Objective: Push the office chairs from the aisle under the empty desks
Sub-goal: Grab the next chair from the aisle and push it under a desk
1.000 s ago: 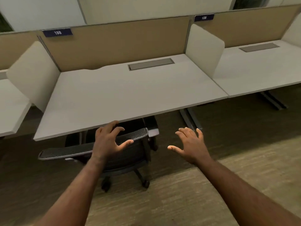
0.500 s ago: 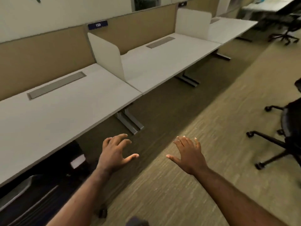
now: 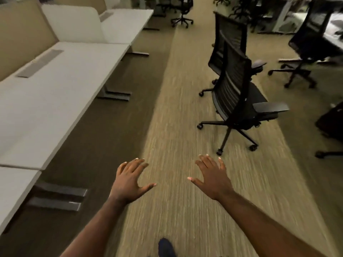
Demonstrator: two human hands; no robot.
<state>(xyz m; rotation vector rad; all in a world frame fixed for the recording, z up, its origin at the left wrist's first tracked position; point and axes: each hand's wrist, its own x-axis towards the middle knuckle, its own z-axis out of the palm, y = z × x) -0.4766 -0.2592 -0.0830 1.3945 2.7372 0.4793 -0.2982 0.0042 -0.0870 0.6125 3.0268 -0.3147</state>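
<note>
A black mesh-back office chair [image 3: 235,93] stands in the carpeted aisle ahead and to the right, its back turned towards me. A second black chair [image 3: 229,39] stands just behind it. A row of white desks [image 3: 46,97] with nothing on them runs along the left. My left hand [image 3: 130,180] and my right hand [image 3: 213,177] are held out over the aisle floor, fingers spread and holding nothing. Both hands are well short of the nearest chair.
More black chairs stand at the right [image 3: 304,52] and far down the aisle [image 3: 182,12]. Grey desk feet [image 3: 55,197] stick out onto the dark floor strip on the left. A dark object [image 3: 332,125] sits at the right edge. My shoe [image 3: 166,247] shows at the bottom.
The view has swung right, from the desk with a chair tucked under it to looking down the aisle. My left hand has come off that chair; both hands stay open.
</note>
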